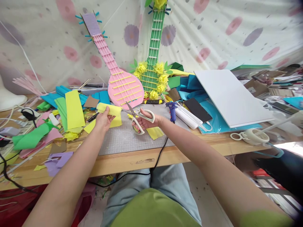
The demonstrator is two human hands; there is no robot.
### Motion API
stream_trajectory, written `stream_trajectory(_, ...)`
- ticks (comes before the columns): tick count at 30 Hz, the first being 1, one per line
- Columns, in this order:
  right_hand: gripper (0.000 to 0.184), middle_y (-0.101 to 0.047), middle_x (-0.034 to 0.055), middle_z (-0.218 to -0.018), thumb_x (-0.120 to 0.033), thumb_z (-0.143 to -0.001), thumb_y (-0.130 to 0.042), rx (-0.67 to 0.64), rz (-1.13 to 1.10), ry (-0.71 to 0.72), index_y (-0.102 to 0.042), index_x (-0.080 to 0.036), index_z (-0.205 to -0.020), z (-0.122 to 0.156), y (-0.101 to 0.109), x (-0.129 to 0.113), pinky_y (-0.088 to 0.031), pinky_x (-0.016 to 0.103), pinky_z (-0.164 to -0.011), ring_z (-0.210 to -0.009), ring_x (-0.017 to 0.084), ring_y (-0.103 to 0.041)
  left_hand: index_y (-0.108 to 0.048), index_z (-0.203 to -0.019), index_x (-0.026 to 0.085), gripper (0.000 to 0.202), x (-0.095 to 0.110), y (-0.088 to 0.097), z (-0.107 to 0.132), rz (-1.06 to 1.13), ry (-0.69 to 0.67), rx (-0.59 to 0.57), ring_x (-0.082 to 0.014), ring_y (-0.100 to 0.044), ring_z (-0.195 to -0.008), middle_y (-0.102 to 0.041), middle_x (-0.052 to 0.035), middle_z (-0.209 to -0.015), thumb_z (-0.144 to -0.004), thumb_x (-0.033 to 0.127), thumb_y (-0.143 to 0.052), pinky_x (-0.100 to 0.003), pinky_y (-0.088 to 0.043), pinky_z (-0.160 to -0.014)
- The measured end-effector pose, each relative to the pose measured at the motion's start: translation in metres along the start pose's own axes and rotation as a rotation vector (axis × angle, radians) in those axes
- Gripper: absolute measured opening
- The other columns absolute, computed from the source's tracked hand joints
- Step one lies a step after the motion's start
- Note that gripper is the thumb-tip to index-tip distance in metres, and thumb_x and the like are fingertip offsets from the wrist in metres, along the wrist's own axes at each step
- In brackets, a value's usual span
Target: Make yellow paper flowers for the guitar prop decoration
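Note:
My left hand (103,119) grips a folded strip of yellow paper (111,110) and holds it above the grey cutting mat (129,138). My right hand (145,121) is closed through the white handles of a pair of scissors (136,117). The scissor blades are spread apart and point left at the end of the yellow strip. A cut yellow piece (155,132) lies on the mat just under my right wrist.
A pink paper guitar (118,78) and a green one (152,63) with yellow paper flowers lean against the curtain. A blue glue gun (172,109), a white board (230,96), a tape roll (257,137) and coloured paper scraps (71,110) crowd the wooden table (142,159).

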State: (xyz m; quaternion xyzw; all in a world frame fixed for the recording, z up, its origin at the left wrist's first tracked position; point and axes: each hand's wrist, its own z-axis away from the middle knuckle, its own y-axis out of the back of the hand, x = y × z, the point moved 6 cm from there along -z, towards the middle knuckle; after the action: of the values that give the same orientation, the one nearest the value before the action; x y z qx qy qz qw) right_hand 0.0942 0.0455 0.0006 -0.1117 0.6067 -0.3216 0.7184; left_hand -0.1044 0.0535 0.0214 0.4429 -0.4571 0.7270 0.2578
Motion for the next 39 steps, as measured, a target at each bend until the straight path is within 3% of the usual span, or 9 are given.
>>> stream_trajectory(9,0.081,-0.062,0.0119,-0.073,-0.067,-0.082,-0.006,0.072,0.008,0.007,-0.055,-0.005,-0.096,0.008,-0.007,-0.005,-0.048,0.036,-0.075,-0.073,0.019,-0.060,-0.061,-0.088,0.018,0.013,0.001,0.009,-0.005,0.003,-0.012,-0.002,-0.0086,-0.065,-0.069,-0.069,-0.0023,-0.085,-0.078,0.027,-0.061,-0.022,-0.052,-0.072)
stream_trajectory(16,0.079,-0.062,0.0118,-0.073,-0.069,-0.081,-0.010,0.051,0.015,0.005,-0.056,-0.006,-0.095,0.006,-0.006,-0.003,-0.049,0.035,-0.071,-0.069,0.019,-0.059,-0.060,-0.096,0.021,0.024,0.001,0.002,0.001,-0.020,-0.013,-0.032,-0.0112,-0.066,-0.077,-0.069,-0.0037,-0.091,-0.075,0.031,-0.064,-0.023,-0.053,-0.072)
stream_trajectory(23,0.078,-0.062,0.0126,-0.076,-0.069,-0.082,-0.012,0.042,0.018,0.038,-0.055,-0.006,-0.094,0.006,-0.005,-0.002,-0.048,0.035,-0.071,-0.074,0.020,-0.059,-0.060,-0.099,0.019,0.025,-0.001,-0.006,0.008,-0.053,-0.015,-0.115,-0.0116,-0.066,-0.076,-0.069,-0.0055,-0.094,-0.075,0.025,-0.064,-0.023,-0.053,-0.070)
stream_trajectory(30,0.078,-0.061,0.0126,-0.082,-0.074,-0.077,-0.017,-0.047,0.038,0.112,-0.055,-0.009,-0.096,0.001,0.003,0.002,-0.048,0.035,-0.072,-0.078,0.019,-0.059,-0.060,-0.101,0.018,0.029,-0.004,-0.012,0.011,-0.052,0.021,-0.223,-0.0126,-0.066,-0.080,-0.069,-0.0060,-0.096,-0.072,0.012,-0.063,-0.024,-0.053,-0.073)
stream_trajectory(39,0.080,-0.061,0.0118,-0.084,-0.077,-0.074,-0.016,-0.045,0.073,0.129,-0.054,-0.011,-0.098,-0.001,0.005,0.004,-0.047,0.034,-0.072,-0.076,0.018,-0.058,-0.063,-0.090,0.015,0.027,-0.016,-0.017,0.009,-0.072,0.026,-0.194,-0.0161,-0.066,-0.084,-0.069,-0.0077,-0.095,-0.064,0.010,-0.069,-0.027,-0.053,-0.074)
